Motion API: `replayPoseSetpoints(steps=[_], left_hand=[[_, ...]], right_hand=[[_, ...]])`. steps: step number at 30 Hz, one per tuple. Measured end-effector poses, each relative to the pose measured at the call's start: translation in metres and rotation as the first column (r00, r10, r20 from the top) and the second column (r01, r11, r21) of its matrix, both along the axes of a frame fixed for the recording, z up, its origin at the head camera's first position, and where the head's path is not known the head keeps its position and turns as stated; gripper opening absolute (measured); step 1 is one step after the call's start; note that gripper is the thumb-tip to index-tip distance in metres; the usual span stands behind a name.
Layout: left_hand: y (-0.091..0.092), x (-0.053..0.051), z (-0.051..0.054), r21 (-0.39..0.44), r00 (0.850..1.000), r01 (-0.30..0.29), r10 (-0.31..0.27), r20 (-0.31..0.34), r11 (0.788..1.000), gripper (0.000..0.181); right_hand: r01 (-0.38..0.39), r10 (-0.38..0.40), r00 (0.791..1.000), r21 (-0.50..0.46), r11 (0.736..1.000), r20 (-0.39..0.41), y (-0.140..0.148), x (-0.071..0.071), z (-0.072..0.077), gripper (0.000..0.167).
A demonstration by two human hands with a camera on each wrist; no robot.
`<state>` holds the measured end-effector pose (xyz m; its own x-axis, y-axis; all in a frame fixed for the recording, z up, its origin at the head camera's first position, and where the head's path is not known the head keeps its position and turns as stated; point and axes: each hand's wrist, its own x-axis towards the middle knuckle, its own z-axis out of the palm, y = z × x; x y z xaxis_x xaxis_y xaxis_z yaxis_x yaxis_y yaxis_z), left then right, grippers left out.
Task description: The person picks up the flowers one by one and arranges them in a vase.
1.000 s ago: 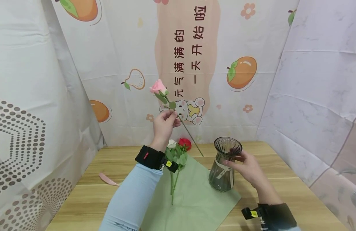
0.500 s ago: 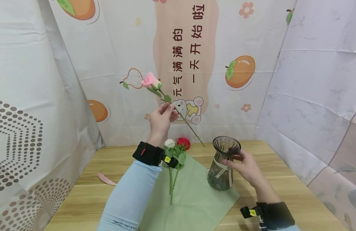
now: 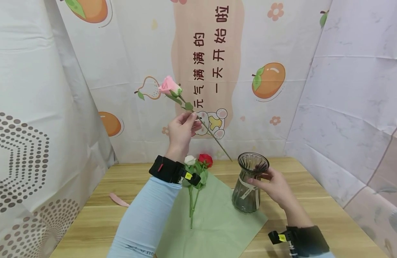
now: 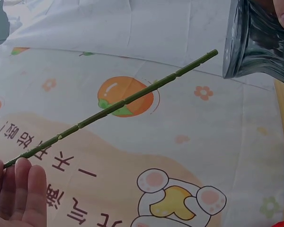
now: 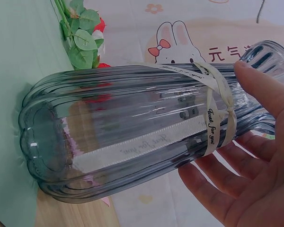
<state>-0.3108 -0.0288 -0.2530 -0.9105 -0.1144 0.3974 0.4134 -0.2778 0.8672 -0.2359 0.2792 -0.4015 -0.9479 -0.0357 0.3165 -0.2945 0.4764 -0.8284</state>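
My left hand (image 3: 180, 130) pinches the stem of a pink rose (image 3: 169, 86) between thumb and fingers, a little below its leaves. The bloom tilts up to the left, and the bare stem (image 4: 125, 101) slants down to the right. Its cut end is in the air, apart from the vase's rim. At the right, my right hand (image 3: 275, 186) grips the neck of a ribbed, smoky glass vase (image 3: 245, 199), thumb on the near side. A pale ribbon (image 5: 217, 113) printed "Just for you" is tied round that neck. The vase stands upright on a green sheet.
A white rose (image 3: 190, 160) and a red rose (image 3: 206, 160) lie on the green sheet (image 3: 214, 225), partly behind my left wrist. A curved pink strip (image 3: 118, 200) lies on the wooden table (image 3: 98, 222) at left. Printed curtains hang behind and at both sides.
My left hand has risen a little with the pink rose, which has shifted up and left. The stem's cut end is higher. My right hand and the vase have stayed put.
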Motion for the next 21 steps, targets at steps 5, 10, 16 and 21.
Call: replayPoseSetpoints(steps=[5,10,16,21], left_hand=[[0.007,0.001,0.003,0.037,1.000,0.020,-0.019,-0.017,0.999,0.021],[0.014,0.002,0.003,0.062,0.998,0.041,-0.039,-0.040,0.997,0.020],[0.021,0.002,0.002,0.054,0.997,0.052,-0.049,-0.059,0.997,0.021],[0.027,0.002,0.000,0.061,0.996,0.071,-0.068,-0.050,0.996,0.020]], right_hand=[[-0.002,0.002,1.000,0.003,1.000,-0.003,0.001,0.000,0.000,0.061],[-0.003,0.003,1.000,0.007,1.000,-0.004,0.001,0.000,-0.001,0.062],[-0.001,0.001,1.000,0.006,1.000,-0.010,0.001,-0.001,-0.002,0.061],[-0.003,0.003,1.000,0.005,1.000,-0.010,0.001,0.000,-0.002,0.061]])
